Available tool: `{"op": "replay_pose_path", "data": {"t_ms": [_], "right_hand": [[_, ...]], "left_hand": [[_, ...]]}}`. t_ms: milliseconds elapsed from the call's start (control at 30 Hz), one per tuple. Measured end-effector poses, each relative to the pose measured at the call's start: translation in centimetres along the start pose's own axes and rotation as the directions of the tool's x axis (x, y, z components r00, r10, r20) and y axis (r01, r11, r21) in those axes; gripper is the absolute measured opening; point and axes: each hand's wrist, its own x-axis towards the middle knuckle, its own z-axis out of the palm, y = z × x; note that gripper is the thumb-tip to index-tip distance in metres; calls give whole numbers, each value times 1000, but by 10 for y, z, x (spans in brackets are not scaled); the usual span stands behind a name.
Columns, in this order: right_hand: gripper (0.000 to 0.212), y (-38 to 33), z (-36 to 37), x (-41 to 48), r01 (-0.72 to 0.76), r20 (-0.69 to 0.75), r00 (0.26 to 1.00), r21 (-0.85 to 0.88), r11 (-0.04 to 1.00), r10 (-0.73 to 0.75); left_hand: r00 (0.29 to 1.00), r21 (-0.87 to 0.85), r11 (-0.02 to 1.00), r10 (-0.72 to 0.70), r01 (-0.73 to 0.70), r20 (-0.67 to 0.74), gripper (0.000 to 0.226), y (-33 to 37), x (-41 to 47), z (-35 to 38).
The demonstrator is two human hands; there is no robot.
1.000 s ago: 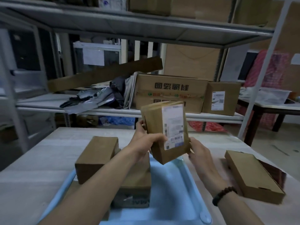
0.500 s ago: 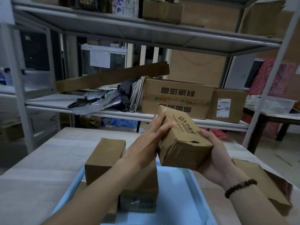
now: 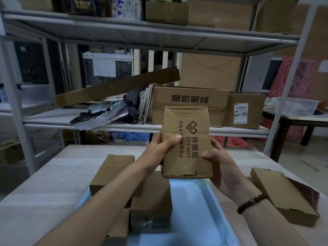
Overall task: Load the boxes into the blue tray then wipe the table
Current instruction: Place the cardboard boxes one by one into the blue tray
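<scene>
Both hands hold a cardboard box [image 3: 187, 142] upright at the centre of the frame, above the far end of the blue tray [image 3: 198, 210]. The box's long axis runs top to bottom in the picture, its broad printed face turned to the camera; the "SPENNY" lettering and logo run sideways down that face, reading from top to bottom. The left hand [image 3: 158, 151] clasps the box's left edge, thumb pressed across the front; the right hand [image 3: 217, 162] grips the right edge, thumb on the front face and fingers hidden behind. Each grip is closed on the box. A dark beaded bracelet [image 3: 252, 203] circles the right wrist.

Below, in the lower centre of the frame, the tray sits on the pale bench [image 3: 44, 183]. Two boxes already lie in its left part: one tan box [image 3: 113, 167] at the left, its long axis running away from the camera, and a second box [image 3: 152, 197] just beside it, partly hidden by the left forearm. At the lower right of the frame a flat box [image 3: 282, 194] lies on the bench outside the tray, its long axis slanting from upper left to lower right.

Metal shelving [image 3: 159, 32] with cartons fills the upper half of the frame.
</scene>
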Motion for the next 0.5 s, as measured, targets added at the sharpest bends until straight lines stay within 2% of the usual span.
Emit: {"op": "replay_pose_path", "data": {"t_ms": [133,200,267,400,500], "right_hand": [[73,-4,-1,0,74,12,997,-198,977,-73],[77,-6,-3,-2,115,40,993,-387,915,-108],[74,-7,-7,-6,142,73,990,-503,853,-122],[63,-8,-13,-8,168,121,985,-532,830,-122],[67,-9,-18,-9,158,166,983,-580,799,-74]], "left_hand": [[1000,-18,1000,-22,22,6,76,-2,1,-2],[1000,-16,999,-31,31,0,85,0,0,-3],[999,11,999,-36,36,18,90,1,-2,-5],[990,95,991,-106,97,95,85,8,-8,-8],[968,157,975,-183,157,170,82,13,-13,-16]]}}
